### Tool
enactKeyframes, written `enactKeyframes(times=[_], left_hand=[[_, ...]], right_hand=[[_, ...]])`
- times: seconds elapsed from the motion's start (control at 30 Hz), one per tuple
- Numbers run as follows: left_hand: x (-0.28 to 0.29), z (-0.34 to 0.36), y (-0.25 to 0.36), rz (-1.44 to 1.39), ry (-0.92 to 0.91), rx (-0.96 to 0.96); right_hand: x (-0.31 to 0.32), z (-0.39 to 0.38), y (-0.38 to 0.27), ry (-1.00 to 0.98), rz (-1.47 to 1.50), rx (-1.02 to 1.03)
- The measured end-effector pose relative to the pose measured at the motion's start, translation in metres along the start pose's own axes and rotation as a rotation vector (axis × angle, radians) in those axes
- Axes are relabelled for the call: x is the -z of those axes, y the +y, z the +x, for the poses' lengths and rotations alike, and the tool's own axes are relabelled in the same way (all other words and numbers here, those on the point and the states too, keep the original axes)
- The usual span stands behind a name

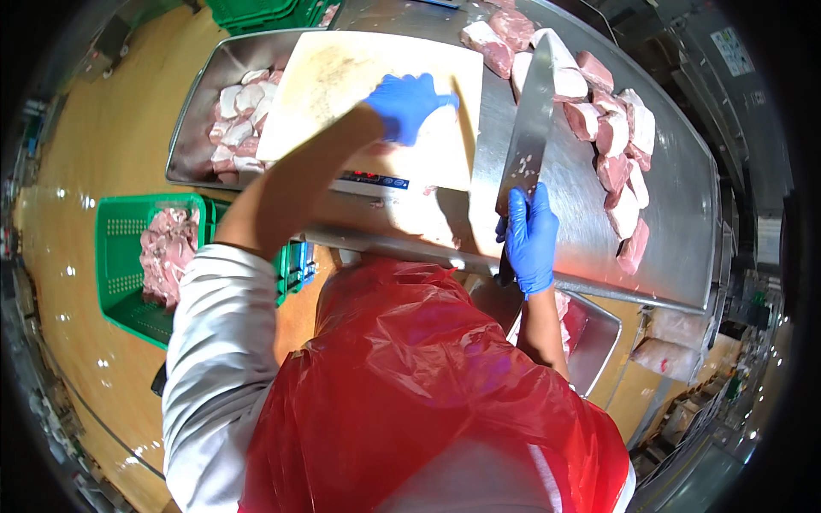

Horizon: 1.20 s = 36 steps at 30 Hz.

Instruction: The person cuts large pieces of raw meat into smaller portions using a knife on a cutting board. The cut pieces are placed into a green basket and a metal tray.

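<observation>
My left hand (404, 104), in a blue glove, lies over the pale cutting board (342, 73). Its thumb is stretched out to the right, and the other fingers look foreshortened against the board. A bit of pink shows below the palm; what it belongs to is mostly hidden. On the right, my blue-gloved right hand (530, 239) is wrapped round the handle of a large knife (532, 120). The broad blade points away from me, with small pale scraps stuck near its base. Beyond the blade, several cut pieces of meat (612, 137) lie on the steel table (676, 205).
Left of the board stands a steel tray (195, 128) of meat chunks (244, 111). Lower left is a green crate (120, 256) with pink trimmings (167, 256). A scale display (372, 179) shows at the board's near edge. Another steel tub (599, 342) sits below the table at right.
</observation>
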<state>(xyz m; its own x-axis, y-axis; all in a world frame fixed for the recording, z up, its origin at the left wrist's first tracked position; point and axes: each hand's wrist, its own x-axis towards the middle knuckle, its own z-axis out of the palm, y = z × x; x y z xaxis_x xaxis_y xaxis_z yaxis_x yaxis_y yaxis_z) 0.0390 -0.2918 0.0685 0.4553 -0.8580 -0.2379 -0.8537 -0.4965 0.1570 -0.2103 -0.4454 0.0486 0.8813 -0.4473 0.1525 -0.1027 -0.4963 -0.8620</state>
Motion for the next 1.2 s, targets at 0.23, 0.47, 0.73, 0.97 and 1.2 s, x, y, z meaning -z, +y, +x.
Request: enactKeyframes(times=[0.23,0.47,0.73,0.97,1.2], left_hand=[[-0.043,-0.086,-0.067,-0.1,0.434,-0.376],[-0.098,-0.107,-0.035,-0.735,0.876,0.278],[-0.126,-0.064,-0.048,-0.94,1.039,0.392],[-0.133,-0.075,-0.051,-0.557,1.165,0.248],[-0.131,-0.095,-0.048,-0.53,1.164,0.313]], right_hand=[[0.018,-0.03,0.047,-0.034,-0.133,-0.109],[-0.014,-0.01,0.04,-0.218,-0.194,-0.014],[-0.131,0.075,-0.038,-0.331,-0.442,0.339],[-0.163,0.097,-0.068,-0.478,-0.596,0.426],[-0.026,0.074,-0.039,-0.776,-1.148,0.444]])
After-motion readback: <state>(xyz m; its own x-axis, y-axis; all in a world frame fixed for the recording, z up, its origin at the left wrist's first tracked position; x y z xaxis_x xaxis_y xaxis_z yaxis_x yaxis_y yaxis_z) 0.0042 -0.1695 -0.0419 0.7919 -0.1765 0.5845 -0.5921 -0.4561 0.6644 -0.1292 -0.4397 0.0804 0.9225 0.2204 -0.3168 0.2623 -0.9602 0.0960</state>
